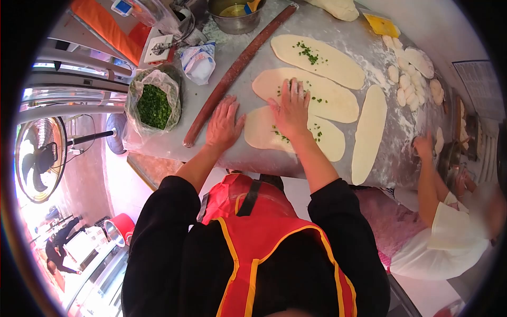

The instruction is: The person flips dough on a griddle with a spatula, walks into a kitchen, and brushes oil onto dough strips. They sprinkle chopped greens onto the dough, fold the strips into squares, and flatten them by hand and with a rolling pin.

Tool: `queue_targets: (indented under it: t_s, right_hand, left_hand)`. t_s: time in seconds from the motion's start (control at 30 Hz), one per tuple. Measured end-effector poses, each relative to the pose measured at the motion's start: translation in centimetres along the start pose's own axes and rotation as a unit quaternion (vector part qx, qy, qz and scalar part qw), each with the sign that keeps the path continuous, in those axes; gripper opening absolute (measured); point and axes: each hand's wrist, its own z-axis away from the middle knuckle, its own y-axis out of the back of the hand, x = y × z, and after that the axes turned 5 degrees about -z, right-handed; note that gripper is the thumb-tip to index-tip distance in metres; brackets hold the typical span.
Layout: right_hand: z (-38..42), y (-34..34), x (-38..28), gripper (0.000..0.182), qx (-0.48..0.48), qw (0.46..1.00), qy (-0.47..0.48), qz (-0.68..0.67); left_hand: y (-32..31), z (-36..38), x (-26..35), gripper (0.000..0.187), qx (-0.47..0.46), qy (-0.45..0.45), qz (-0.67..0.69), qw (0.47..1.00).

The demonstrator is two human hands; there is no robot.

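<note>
My right hand [291, 112] lies with fingers apart over the middle dough sheet [338, 105] and the nearest dough sheet [259, 129]. Chopped green onions [318, 132] are scattered on both, partly hidden under that hand. Flat on the metal table, my left hand [226, 124] has its fingers stretched out beside a long reddish-brown rolling pin [240, 59] and holds nothing. Farther back is another long dough sheet [343, 66] with a small heap of greens on it. A plain dough strip [368, 137] lies to the right.
Left of the rolling pin stand a plastic bag of chopped greens [154, 107] and a white packet [199, 66]. A metal bowl [235, 21] holds a brush at the back. Dough pieces [409, 87] and a yellow scraper [381, 24] lie right. A co-worker's hand [423, 145] touches the floury table.
</note>
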Motion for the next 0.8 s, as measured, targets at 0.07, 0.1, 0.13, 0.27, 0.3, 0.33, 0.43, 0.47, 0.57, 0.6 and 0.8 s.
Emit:
queue_targets:
  t_s: [0.07, 0.1, 0.13, 0.27, 0.3, 0.33, 0.43, 0.47, 0.57, 0.6, 0.8]
  right_hand:
    - [-0.1, 0.7, 0.2, 0.071, -0.034, 0.999, -0.012, 0.026]
    - [-0.1, 1.3, 0.5, 0.071, -0.051, 0.998, -0.018, 0.039]
    - [0.3, 1.6, 1.4, 0.071, -0.049, 0.997, -0.031, 0.05]
    - [1.9, 3.9, 5.7, 0.069, -0.038, 0.991, -0.095, 0.083]
    - [2.3, 4.4, 6.4, 0.069, -0.033, 0.989, -0.117, 0.09]
    - [2.6, 4.4, 7.2, 0.068, -0.007, 0.989, -0.12, 0.09]
    - [1.9, 5.0, 7.7, 0.069, -0.002, 0.988, -0.127, 0.09]
    - [1.1, 4.7, 7.8, 0.069, 0.005, 0.99, -0.113, 0.084]
    - [-4.2, 2.9, 6.9, 0.07, 0.027, 0.997, -0.051, 0.057]
    - [-5.9, 2.4, 5.9, 0.07, 0.023, 0.998, -0.024, 0.046]
    - [-9.7, 1.7, 7.2, 0.069, -0.004, 0.998, -0.034, 0.06]
  left_hand:
    - [0.0, 0.0, 0.0, 0.039, -0.001, 0.004, -0.001, 1.0]
    - [-0.1, 0.0, -0.1, 0.039, -0.001, 0.004, -0.001, 1.0]
    - [-0.1, 0.0, -0.1, 0.039, -0.001, 0.003, -0.001, 1.0]
    - [0.0, 0.0, 0.1, 0.04, -0.008, 0.007, -0.001, 1.0]
    - [-0.1, 0.1, 0.1, 0.04, -0.008, 0.007, -0.006, 1.0]
    - [-0.3, 0.1, 0.0, 0.041, -0.008, 0.005, -0.01, 1.0]
    - [-0.4, -0.1, -0.1, 0.041, -0.013, 0.001, -0.004, 1.0]
    - [-0.3, -0.1, -0.1, 0.042, -0.015, 0.002, -0.001, 1.0]
    - [-0.6, -0.1, -0.4, 0.043, -0.013, -0.003, -0.006, 1.0]
    - [-0.4, -0.1, -0.2, 0.043, -0.019, 0.004, -0.012, 1.0]
    - [0.3, -0.4, 0.3, 0.041, -0.037, 0.02, -0.011, 0.999]
